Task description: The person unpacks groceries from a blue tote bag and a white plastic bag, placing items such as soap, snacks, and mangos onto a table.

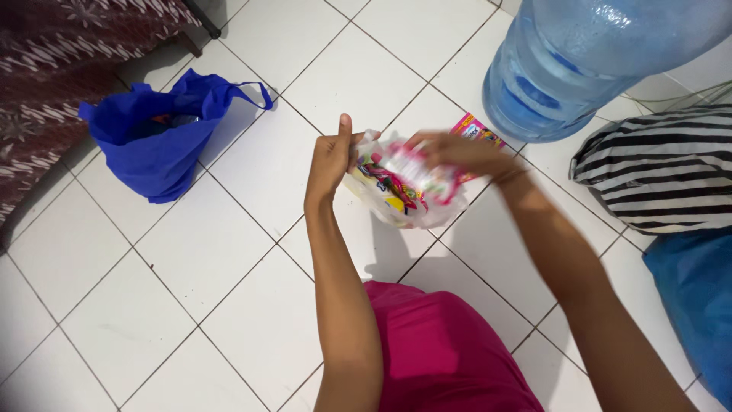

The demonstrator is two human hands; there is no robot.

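Held above the white tiled floor (pixel 229 252), in front of a knee in pink fabric (pixel 442 351): a thin clear plastic bag (pixel 404 202) stuffed with small colourful sachets. Left hand (pixel 333 159) closed on the bag's left edge, thumb pointing up, pinching the film so that side stays taut and raised. Right hand (pixel 450 152) blurred, laid over the top right of the bag with fingers curled down onto or into it; gripping the plastic by the look of it, though whether closed on the film or on something inside cannot be told through the blur. Bag thus stretched between both hands, off the floor, probably to keep its mouth spread and the contents from spilling. Just behind the right hand, a flat pink packet (pixel 479 130) lying on the tiles, partly hidden by the fingers. Beyond that, a big blue water jug (pixel 579 61) standing on the floor near the packet. To the far left, well apart, a blue cloth bag (pixel 164 133) slumped open with a few items inside. At the right edge, black-and-white striped fabric (pixel 663 168) bunched up, with a blue sack (pixel 698 305) below it.
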